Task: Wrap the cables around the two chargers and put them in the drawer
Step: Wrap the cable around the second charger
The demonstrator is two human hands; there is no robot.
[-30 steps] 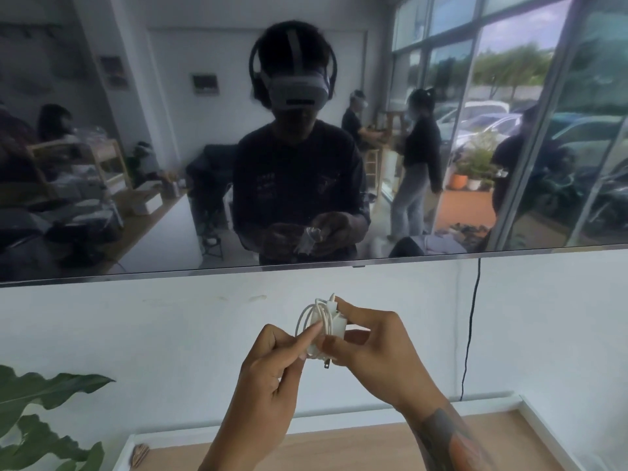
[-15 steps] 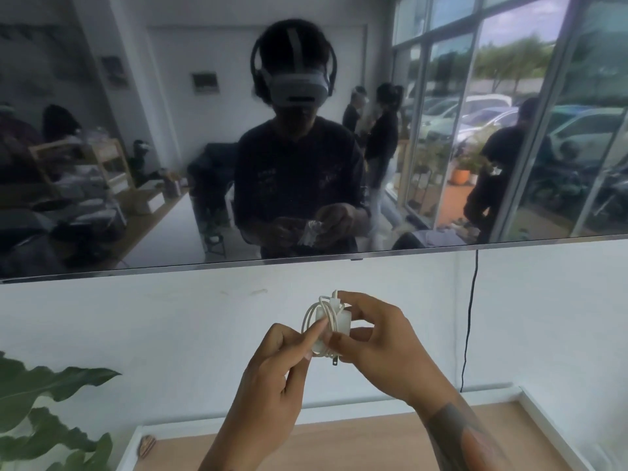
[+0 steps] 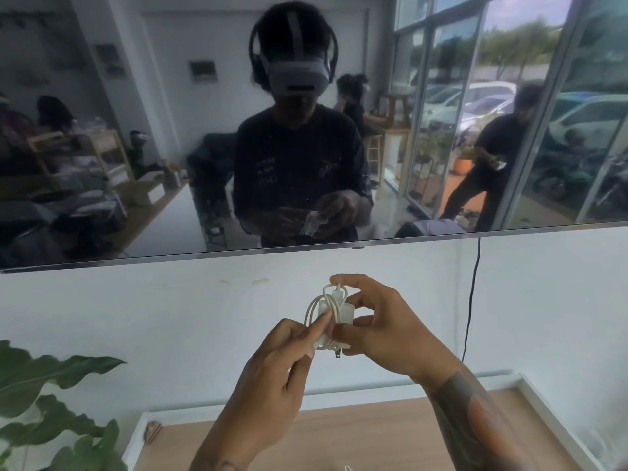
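Fingers [image 3: 353, 331] of both hands pinching a white charger [image 3: 346, 312] at centre frame, cable [image 3: 314, 309] looped around it.

Held in the air above the wooden tabletop [image 3: 356, 433], in front of the white wall [image 3: 136, 317]; gripped by the right hand [image 3: 384, 329] from the right with thumb over the top, cable loops pressed against the charger's left face by the left hand [image 3: 275, 379], curled fingertips on the strands. Metal plug prongs [image 3: 337, 355] pointing down under the charger. Green plant leaves [image 3: 51, 379] at lower left; black cord [image 3: 470, 300] hanging down the wall at right, below a dark reflective screen [image 3: 136, 130] filling the upper frame.
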